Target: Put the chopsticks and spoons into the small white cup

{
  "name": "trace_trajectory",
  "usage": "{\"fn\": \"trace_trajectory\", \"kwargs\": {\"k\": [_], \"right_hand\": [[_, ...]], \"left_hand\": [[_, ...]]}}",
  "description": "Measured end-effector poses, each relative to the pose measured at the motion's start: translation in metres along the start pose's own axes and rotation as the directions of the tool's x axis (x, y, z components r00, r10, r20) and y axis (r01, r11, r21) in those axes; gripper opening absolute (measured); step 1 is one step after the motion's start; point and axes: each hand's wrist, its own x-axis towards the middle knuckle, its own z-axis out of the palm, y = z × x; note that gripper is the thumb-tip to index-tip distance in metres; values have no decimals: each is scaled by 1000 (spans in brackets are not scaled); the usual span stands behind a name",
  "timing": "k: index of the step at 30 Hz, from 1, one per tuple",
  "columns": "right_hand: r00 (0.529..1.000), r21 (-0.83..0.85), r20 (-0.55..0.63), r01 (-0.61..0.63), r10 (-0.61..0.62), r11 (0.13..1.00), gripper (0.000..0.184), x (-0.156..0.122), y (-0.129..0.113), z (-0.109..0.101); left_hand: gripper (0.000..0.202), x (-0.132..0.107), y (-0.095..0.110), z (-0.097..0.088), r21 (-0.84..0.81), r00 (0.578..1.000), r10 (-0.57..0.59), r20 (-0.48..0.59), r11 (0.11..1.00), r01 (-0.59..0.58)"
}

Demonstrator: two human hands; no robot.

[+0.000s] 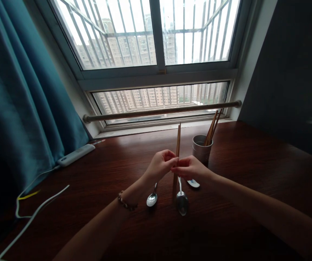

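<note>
Both my hands meet over the dark wooden table. My left hand is closed around a pair of wooden chopsticks, held upright with their tips pointing up. My right hand pinches the same chopsticks from the right side. Below my hands lie a small metal spoon, a larger metal spoon and a white ceramic spoon. Just behind my right hand stands a metal cup with several chopsticks leaning in it.
A white power strip lies at the table's back left, with white cables trailing toward the left front. A teal curtain hangs at the left. A window with a wooden rail runs along the back.
</note>
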Motion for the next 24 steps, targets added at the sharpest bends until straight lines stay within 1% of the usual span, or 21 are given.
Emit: {"fn": "trace_trajectory", "kwargs": {"k": [2, 3, 4, 5, 6, 7, 9, 10, 11, 12, 14, 16, 17, 20, 24], "right_hand": [[997, -75, -28, 66, -68, 995, 39, -5, -16, -6], [988, -150, -82, 116, -130, 982, 38, -8, -25, -11], [965, -239, -156, 169, -210, 956, 36, -12, -35, -18], [920, -320, -242, 226, -310, 920, 34, -16, -46, -26], [855, -415, -334, 244, -396, 876, 32, -20, -56, -37], [771, -506, -422, 236, -477, 829, 30, -24, -65, -48], [590, -645, -544, 160, -596, 748, 28, -30, -79, -74], [518, -686, -578, 112, -631, 719, 27, -31, -82, -87], [487, -711, -592, 59, -642, 700, 27, -32, -83, -100], [507, -722, -596, 0, -622, 692, 26, -31, -82, -110], [607, -717, -591, -95, -531, 690, 26, -25, -74, -126], [689, -731, -573, -185, -444, 657, 25, -17, -64, -133], [716, -740, -563, -214, -413, 638, 24, -13, -59, -134], [767, -760, -536, -258, -352, 597, 22, -3, -47, -134], [798, -770, -531, -315, -284, 555, 23, 0, -41, -139]], "left_hand": [[32, -3, 5, -3, -28, 998, 53, -15, 998, -54], [37, -3, 6, -6, -30, 997, 75, -24, 997, -75], [40, -3, 7, -10, -24, 995, 91, -34, 996, -91], [41, -2, 7, -15, -10, 994, 102, -43, 995, -103], [41, 0, 7, -20, 13, 993, 109, -51, 994, -108], [40, 2, 5, -25, 42, 992, 112, -57, 993, -109], [35, 6, 0, -34, 124, 992, 106, -62, 987, -98], [33, 8, -4, -38, 179, 993, 98, -64, 980, -85], [31, 10, -7, -41, 244, 994, 86, -66, 967, -68], [28, 12, -11, -44, 317, 995, 69, -65, 947, -45], [23, 14, -17, -47, 472, 998, 16, -56, 881, 12], [20, 15, -23, -48, 606, 998, -59, -33, 792, 67], [20, 15, -25, -47, 658, 995, -99, -19, 748, 87], [22, 15, -31, -44, 760, 979, -200, 25, 640, 112], [22, 17, -37, -42, 825, 956, -288, 50, 552, 123]]}}
